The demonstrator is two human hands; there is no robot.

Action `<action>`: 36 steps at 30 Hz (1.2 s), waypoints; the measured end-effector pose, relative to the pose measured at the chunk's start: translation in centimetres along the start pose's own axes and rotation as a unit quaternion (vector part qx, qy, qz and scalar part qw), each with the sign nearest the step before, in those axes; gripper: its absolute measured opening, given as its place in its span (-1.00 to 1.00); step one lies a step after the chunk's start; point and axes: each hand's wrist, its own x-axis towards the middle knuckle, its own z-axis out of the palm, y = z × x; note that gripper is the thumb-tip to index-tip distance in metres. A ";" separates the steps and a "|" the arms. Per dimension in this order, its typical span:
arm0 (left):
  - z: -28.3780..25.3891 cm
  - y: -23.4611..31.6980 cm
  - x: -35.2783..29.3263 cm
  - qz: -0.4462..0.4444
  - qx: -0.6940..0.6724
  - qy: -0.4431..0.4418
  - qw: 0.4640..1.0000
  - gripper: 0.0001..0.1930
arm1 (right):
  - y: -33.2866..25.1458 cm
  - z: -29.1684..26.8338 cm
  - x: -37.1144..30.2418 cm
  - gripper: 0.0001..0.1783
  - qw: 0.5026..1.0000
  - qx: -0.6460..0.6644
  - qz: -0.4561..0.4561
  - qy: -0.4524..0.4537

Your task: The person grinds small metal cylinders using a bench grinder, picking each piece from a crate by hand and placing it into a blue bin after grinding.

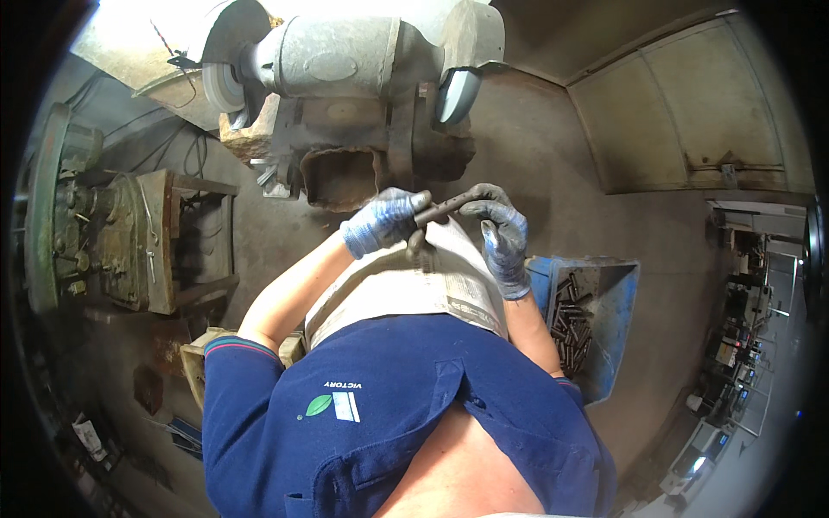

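Metal rods are heaped in the blue bin at near right; whether finished or waiting cannot be told. One dark rod, not yet set down, is pinched by the left hand, its other end met by curled right hand fingers, grip unclear. Its long axis slants near-left to far-right, apart from the far bench grinder

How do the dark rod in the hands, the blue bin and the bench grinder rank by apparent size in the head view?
1. Bench grinder
2. Blue bin
3. Dark rod
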 end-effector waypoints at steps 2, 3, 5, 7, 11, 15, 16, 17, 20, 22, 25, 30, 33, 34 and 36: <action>-1.2 0.9 -0.2 0.064 0.099 0.121 0.986 -0.51 | 0.4 0.0 0.1 -0.70 0.999 0.005 -0.010 0.041; -2.2 0.8 -0.5 0.126 0.108 0.130 0.977 -0.56 | 0.5 0.1 0.2 -0.71 0.998 -0.008 -0.016 0.058; -0.5 1.2 -1.1 0.176 0.201 0.175 0.948 -0.67 | 0.7 0.4 0.4 -0.73 0.994 -0.035 -0.024 0.097; -0.2 0.3 -0.3 0.195 0.241 0.189 0.932 -0.73 | 1.4 0.8 0.4 -0.76 0.992 -0.070 -0.028 0.105; -0.6 -0.4 1.2 0.265 0.336 0.273 0.862 -0.76 | 1.7 1.7 0.9 -0.79 0.989 -0.072 -0.017 0.124; -0.3 -0.1 1.7 0.289 0.349 0.315 0.834 -0.78 | 2.3 1.9 1.5 -0.80 0.987 -0.100 -0.015 0.124; -0.5 0.0 2.0 0.299 0.309 0.320 0.844 -0.79 | 2.6 1.9 1.6 -0.80 0.988 -0.092 -0.015 0.126; -0.7 0.1 2.3 0.288 0.295 0.315 0.855 -0.79 | 3.2 1.9 1.7 -0.80 0.988 -0.085 -0.015 0.127; -0.8 1.0 2.9 0.252 0.235 0.302 0.889 -0.79 | 4.4 1.1 2.3 -0.79 0.989 -0.087 -0.018 0.119; -0.5 1.2 3.5 0.266 0.228 0.310 0.884 -0.80 | 5.2 0.5 2.9 -0.79 0.990 -0.086 -0.018 0.110; -0.5 1.1 5.1 0.272 0.187 0.324 0.887 -0.80 | 5.9 -0.2 3.7 -0.78 0.993 -0.048 0.000 0.104; -2.3 1.2 8.5 0.266 0.106 0.342 0.895 -0.84 | 8.0 -0.7 4.6 -0.80 0.993 -0.007 0.033 0.113; -2.3 1.1 10.1 0.265 0.149 0.379 0.874 -0.85 | 10.1 -2.1 4.5 -0.77 0.992 -0.089 0.018 0.085; -2.3 1.1 10.6 0.264 0.171 0.394 0.864 -0.86 | 10.5 -2.3 4.7 -0.77 0.991 -0.100 0.014 0.084; -3.3 0.4 11.8 0.273 0.154 0.394 0.864 -0.86 | 11.1 -2.9 4.9 -0.77 0.991 -0.095 0.047 0.087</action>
